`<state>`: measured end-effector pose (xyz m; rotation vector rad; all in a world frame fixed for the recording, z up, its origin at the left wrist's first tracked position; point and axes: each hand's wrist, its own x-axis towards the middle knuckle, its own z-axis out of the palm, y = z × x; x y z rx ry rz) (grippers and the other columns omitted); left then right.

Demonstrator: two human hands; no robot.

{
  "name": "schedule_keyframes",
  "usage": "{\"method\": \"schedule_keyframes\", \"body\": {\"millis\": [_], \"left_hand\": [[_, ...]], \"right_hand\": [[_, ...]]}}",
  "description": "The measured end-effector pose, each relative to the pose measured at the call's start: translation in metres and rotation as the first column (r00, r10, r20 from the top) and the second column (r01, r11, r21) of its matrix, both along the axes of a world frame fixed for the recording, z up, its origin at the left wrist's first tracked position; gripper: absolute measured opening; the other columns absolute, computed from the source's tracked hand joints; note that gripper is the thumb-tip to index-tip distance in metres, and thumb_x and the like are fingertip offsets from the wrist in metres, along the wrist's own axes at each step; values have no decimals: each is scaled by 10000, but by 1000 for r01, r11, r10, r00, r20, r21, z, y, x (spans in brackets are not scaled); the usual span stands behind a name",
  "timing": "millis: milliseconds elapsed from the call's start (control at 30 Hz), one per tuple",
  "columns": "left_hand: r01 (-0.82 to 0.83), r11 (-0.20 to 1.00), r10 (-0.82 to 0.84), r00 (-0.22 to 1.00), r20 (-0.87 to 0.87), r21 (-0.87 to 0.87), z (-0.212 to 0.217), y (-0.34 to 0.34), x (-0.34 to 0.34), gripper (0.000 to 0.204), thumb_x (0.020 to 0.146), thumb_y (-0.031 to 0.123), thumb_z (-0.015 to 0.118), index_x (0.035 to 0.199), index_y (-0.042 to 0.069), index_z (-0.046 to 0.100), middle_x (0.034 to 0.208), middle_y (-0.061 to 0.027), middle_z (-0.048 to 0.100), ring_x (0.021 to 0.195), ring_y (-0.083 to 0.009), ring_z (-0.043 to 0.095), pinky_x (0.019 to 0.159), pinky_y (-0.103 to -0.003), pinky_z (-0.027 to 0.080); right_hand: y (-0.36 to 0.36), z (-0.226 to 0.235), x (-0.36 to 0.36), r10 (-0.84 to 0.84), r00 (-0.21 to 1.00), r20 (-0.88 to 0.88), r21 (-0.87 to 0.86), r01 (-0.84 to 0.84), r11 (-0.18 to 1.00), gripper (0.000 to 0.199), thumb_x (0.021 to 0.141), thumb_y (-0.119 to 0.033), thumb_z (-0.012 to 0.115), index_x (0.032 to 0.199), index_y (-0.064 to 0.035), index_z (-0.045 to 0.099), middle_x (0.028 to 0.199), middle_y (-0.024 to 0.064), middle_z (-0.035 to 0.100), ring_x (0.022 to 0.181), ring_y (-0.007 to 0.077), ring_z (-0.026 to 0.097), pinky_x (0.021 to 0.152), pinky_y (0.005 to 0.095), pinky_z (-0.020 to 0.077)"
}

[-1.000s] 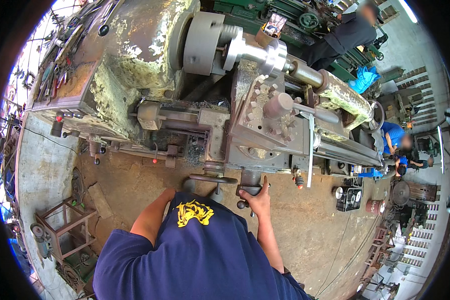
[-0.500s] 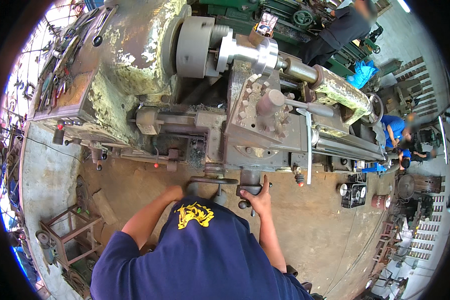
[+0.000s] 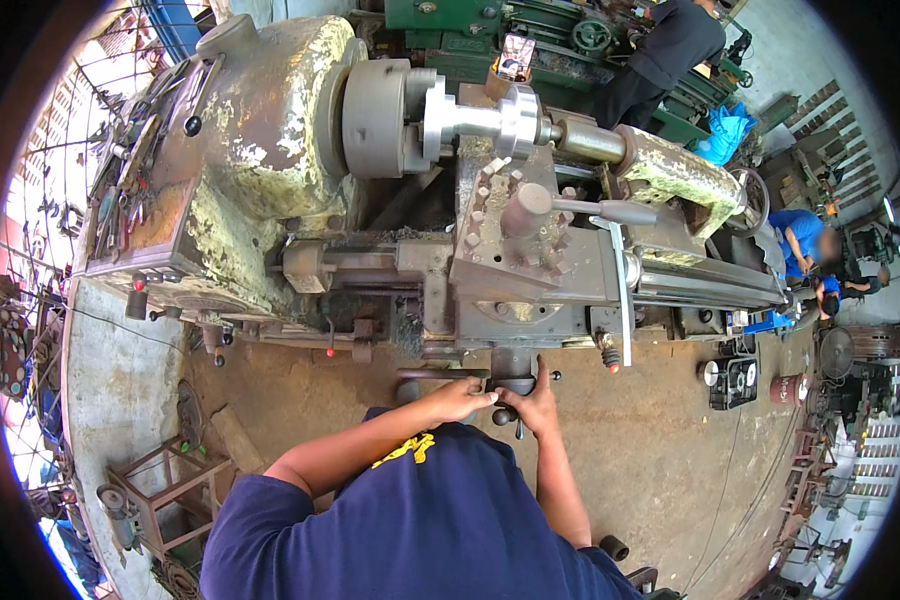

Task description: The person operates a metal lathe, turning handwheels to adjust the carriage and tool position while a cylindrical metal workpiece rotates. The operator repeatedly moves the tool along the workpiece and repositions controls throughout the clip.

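Both my hands are at the front of a large worn metal lathe. My right hand (image 3: 534, 406) is curled around the cross-slide crank (image 3: 513, 384), one finger stretched up along its side. My left hand (image 3: 460, 399) reaches in from the left, over the right end of the carriage handwheel (image 3: 420, 374). Its fingers close at the crank, beside my right thumb; the fingertips are partly hidden. Behind the tool post (image 3: 526, 212), a shiny flanged metal workpiece (image 3: 478, 121) sits between the grey chuck (image 3: 375, 118) and the tailstock (image 3: 660, 172).
Wrenches and other hand tools (image 3: 135, 180) lie on the headstock at left. A metal frame stand (image 3: 170, 490) is on the floor at lower left. A person in dark clothes (image 3: 670, 50) stands beyond the lathe; people in blue (image 3: 798, 245) are at far right. A black crate (image 3: 734, 384) stands at right.
My left hand has moved right, from the left side of the carriage handwheel to the crank beside my right hand. My right hand stays at the crank. The view has shifted slightly.
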<state>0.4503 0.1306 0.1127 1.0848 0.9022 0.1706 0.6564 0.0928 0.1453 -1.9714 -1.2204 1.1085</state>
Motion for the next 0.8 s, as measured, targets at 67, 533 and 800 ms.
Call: {"method": "schedule_keyframes", "body": {"millis": [67,533,800], "left_hand": [[-29,993,29,1000,-6,-117,0,-1,6,710,978,466,600,1433,-40,398,1414,-187,501,1273,-279,510,852,-394,556],[-122,930,127,992,-10,-346,3,3,20,754,966,495,603,1423,-60,373,1482,-239,408,1421,-363,350,1064,-540,396],[-119,937,120,993,-17,-328,11,-2,22,717,967,482,610,1423,-33,407,1458,-202,440,1370,-336,400,1048,-515,420]], "right_hand": [[-1,-5,2,1,1000,-27,23,0,1000,1220,626,-393,887,1538,30,197,1172,336,643,1106,397,659,936,406,520],[-3,-25,11,-3,992,-125,67,12,998,1176,638,-354,876,1537,19,215,1241,324,614,1154,381,634,962,408,503],[-2,-27,15,11,987,-163,50,-3,999,1169,639,-331,881,1530,35,220,1236,313,618,1140,369,637,962,401,501]]}}
